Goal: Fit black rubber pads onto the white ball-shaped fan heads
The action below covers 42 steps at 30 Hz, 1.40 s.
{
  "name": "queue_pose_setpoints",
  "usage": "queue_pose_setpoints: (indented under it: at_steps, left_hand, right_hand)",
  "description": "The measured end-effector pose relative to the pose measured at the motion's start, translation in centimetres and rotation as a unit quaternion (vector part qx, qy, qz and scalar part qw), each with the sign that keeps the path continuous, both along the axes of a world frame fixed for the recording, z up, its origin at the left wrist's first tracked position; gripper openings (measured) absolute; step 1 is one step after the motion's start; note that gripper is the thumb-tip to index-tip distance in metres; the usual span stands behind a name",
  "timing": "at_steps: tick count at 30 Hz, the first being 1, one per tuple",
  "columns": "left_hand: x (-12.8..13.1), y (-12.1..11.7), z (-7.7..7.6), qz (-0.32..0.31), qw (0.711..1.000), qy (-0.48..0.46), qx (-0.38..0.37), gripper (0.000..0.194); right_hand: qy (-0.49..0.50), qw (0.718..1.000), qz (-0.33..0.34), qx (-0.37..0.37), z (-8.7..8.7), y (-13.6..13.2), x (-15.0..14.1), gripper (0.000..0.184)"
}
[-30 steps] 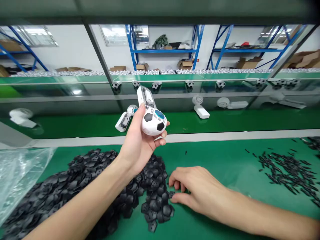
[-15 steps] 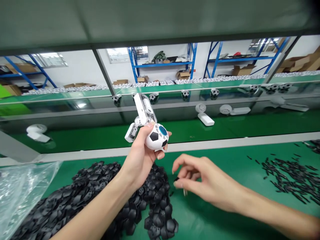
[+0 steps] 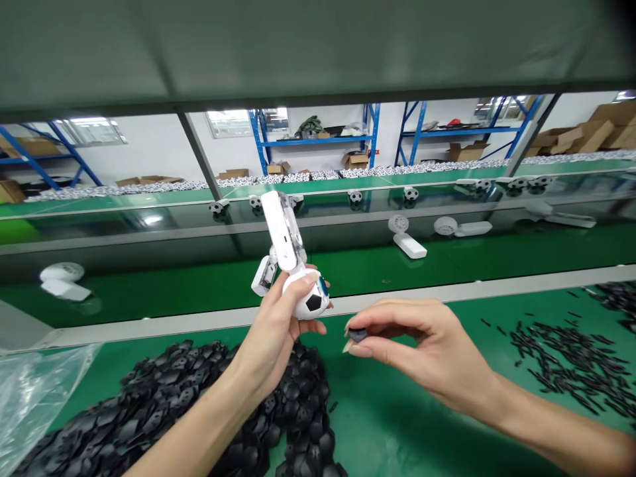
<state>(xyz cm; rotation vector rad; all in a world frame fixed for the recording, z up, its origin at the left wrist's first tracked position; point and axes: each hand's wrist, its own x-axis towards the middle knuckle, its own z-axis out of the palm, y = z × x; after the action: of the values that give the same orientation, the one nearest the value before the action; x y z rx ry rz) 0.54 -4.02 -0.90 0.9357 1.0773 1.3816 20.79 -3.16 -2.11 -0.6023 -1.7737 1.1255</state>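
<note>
My left hand (image 3: 275, 331) is closed around a white football-patterned fan (image 3: 311, 301), its round head in my fingers and its white handle (image 3: 281, 232) pointing up. Just to its right, my right hand (image 3: 427, 351) pinches a small black piece (image 3: 356, 334) between thumb and forefinger, a short gap from the fan's head. Below both hands lies a heap of black pentagon pieces (image 3: 189, 411) on the green table.
A clear plastic bag (image 3: 34, 391) lies at the left edge. Several thin black parts (image 3: 571, 358) are scattered at the right. Beyond the table's grey rim, a green conveyor carries white fans (image 3: 407, 238) (image 3: 62, 278). Blue racks with cardboard boxes stand far behind.
My right hand has lifted from the heap with a black piece and moved up toward the fan. The left hand has turned the fan so the handle stands more upright.
</note>
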Motion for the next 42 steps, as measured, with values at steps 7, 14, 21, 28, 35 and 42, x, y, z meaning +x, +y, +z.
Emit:
queue_pose_setpoints:
  at_steps: [7,14,21,28,35,42]
  left_hand:
    - [0.1,-0.1,-0.2,-0.022,0.999,0.037,-0.007,0.052]
    - [0.3,0.3,-1.1,-0.045,0.985,0.133,0.099,0.059]
    - [0.6,-0.1,-1.6,-0.062,0.976,0.164,0.128,0.053]
    - [0.6,-0.2,-2.3,-0.071,0.973,0.188,0.112,0.055]
    - [0.3,-0.2,-2.7,-0.09,0.954,0.251,0.138,0.053]
    - [-0.1,-0.2,-2.7,-0.077,0.934,0.313,0.155,0.049]
  right_hand:
    - [0.028,0.995,-0.023,0.092,0.1,0.2,0.4,0.008]
    - [0.019,0.999,-0.044,0.007,0.1,0.6,0.5,0.01]
    - [-0.012,0.999,-0.036,0.023,-0.1,0.7,0.2,0.011]
    - [0.113,0.988,0.012,-0.102,-0.3,0.8,-0.1,0.009]
    - [0.132,0.957,0.035,-0.255,-0.2,1.6,0.0,0.031]
    - [0.077,0.946,0.056,-0.31,-0.1,1.8,0.2,0.049]
